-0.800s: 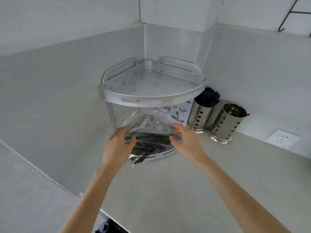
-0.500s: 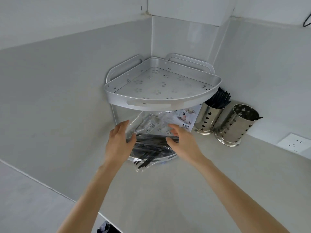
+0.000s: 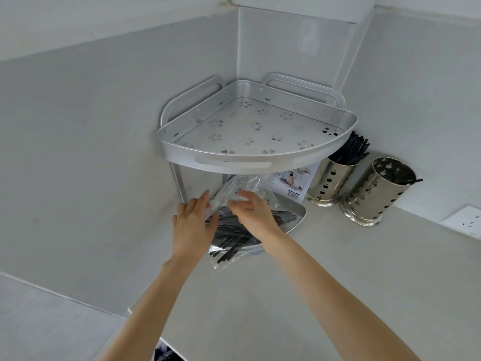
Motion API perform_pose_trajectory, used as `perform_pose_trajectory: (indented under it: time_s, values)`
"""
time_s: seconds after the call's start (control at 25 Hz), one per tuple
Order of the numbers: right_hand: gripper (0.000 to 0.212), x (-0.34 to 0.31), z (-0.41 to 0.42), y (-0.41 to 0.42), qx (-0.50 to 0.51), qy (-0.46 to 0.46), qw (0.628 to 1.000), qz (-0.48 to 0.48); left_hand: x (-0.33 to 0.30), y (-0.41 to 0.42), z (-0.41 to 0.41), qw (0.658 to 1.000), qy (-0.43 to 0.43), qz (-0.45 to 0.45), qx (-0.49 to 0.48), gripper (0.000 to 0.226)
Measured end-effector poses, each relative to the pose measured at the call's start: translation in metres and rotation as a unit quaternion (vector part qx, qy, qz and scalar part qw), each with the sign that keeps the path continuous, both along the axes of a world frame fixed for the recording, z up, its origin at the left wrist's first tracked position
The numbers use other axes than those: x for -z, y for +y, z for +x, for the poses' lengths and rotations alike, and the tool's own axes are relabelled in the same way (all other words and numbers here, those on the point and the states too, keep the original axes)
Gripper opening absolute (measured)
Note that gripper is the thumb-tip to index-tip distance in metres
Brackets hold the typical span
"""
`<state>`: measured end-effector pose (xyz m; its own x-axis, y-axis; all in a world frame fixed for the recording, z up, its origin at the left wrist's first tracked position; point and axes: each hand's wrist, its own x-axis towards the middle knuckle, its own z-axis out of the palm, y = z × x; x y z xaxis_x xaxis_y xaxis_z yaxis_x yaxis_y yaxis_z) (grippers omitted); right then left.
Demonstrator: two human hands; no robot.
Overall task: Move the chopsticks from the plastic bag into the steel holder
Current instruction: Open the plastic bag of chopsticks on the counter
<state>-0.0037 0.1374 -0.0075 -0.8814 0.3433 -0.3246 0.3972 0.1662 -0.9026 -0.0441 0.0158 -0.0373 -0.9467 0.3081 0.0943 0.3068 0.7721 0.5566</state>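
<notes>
A clear plastic bag (image 3: 229, 194) full of black chopsticks (image 3: 231, 237) lies on the lower tier of a corner rack (image 3: 296, 217). My left hand (image 3: 192, 225) holds the bag's left side, with its fingers against the plastic. My right hand (image 3: 253, 211) reaches over the bag and pinches the crumpled upper part of the plastic. Two perforated steel holders stand to the right: the nearer-to-rack holder (image 3: 331, 182) is packed with black chopsticks (image 3: 352, 151), and the right holder (image 3: 377, 194) shows one chopstick tip at its rim.
The rack's upper tier (image 3: 234, 162) overhangs the bag closely. A printed card (image 3: 294, 185) leans behind the bag. A wall socket (image 3: 466, 224) sits at the right. The grey counter (image 3: 260, 295) spreads in front.
Both hands shifted on the bag: my right hand moved left and up onto the crumpled top, and my left hand slid up along the left side. The view tilted down.
</notes>
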Motion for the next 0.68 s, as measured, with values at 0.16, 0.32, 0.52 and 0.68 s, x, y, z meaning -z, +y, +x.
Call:
perform_pose_trajectory:
  time_s: [0.16,0.32,0.52,0.68]
  values:
    - [0.058,0.008,-0.001,-0.002,0.023,-0.017,0.999,-0.031,-0.004,0.001,0.008,1.0,0.0,0.019,0.014,0.036]
    - [0.061,0.006,0.006,0.0,0.056,-0.005,0.998,-0.031,-0.008,0.002,0.021,0.998,0.006,0.033,0.053,0.034]
    - [0.04,-0.002,0.019,0.012,0.117,0.028,0.992,-0.033,-0.007,0.002,0.034,0.989,0.0,0.113,0.091,0.027]
    - [0.021,-0.007,0.032,0.021,0.141,0.043,0.984,-0.096,-0.009,0.001,0.045,0.986,-0.005,0.129,0.105,0.027]
